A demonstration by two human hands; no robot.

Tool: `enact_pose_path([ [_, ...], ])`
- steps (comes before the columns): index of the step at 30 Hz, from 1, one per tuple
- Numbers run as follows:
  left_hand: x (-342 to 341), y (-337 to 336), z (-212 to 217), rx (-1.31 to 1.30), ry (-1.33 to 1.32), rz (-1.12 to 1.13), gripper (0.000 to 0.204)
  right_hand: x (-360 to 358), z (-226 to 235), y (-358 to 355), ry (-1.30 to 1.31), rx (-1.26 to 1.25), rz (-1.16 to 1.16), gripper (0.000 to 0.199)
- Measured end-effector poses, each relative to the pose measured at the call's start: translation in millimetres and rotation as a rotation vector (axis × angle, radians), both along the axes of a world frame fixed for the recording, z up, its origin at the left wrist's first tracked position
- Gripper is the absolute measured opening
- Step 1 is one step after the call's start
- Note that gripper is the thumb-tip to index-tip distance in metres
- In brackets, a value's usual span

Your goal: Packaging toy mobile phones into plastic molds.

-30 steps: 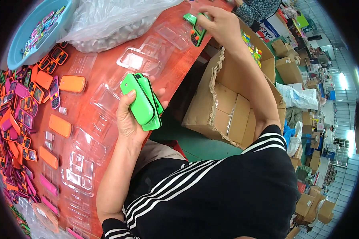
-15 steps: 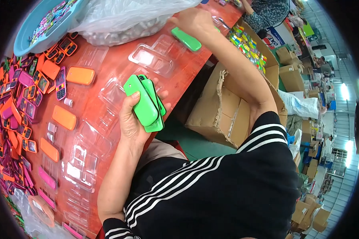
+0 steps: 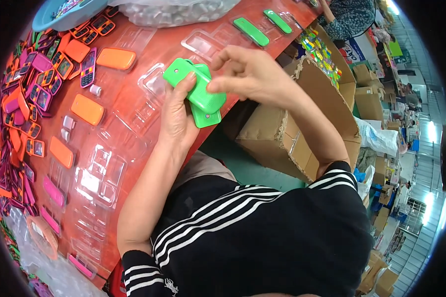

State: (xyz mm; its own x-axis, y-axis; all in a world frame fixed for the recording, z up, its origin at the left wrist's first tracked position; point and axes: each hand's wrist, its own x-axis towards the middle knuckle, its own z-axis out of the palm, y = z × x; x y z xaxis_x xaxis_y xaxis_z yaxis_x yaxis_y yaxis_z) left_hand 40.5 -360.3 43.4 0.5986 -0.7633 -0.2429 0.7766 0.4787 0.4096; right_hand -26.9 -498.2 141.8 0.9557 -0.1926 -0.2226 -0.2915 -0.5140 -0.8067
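Fingers of the left hand (image 3: 177,111) hold the green phones (image 3: 200,96), stacked askew under its thumb, which could slip onto the bench (image 3: 156,48) below if the half-open right hand (image 3: 255,74), just beside, pushes unevenly.

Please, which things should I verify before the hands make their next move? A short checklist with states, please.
1. Left hand grips the held phones: ok.
2. Exact count of held phones: cannot tell, they overlap.
3. Right hand at the held phones, thumb and forefinger apart: ok.
4. Two far green phones lie flat: ok.
5. Heap sorted by colour: not ok, orange and magenta mixed.
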Motion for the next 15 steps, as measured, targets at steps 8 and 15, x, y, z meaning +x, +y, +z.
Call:
enact_pose_path([
  [8,-16.1,12.0,25.8,-0.018,0.013,-0.13,0.074,-2.8,1.0,-6.8,-0.018,0.351,-0.164,0.029],
  [15,-11.2,36.1,22.9,-0.077,0.123,-0.051,0.04,22.4,-56.1,-71.1,-0.143,-0.071,-0.237,0.033],
])
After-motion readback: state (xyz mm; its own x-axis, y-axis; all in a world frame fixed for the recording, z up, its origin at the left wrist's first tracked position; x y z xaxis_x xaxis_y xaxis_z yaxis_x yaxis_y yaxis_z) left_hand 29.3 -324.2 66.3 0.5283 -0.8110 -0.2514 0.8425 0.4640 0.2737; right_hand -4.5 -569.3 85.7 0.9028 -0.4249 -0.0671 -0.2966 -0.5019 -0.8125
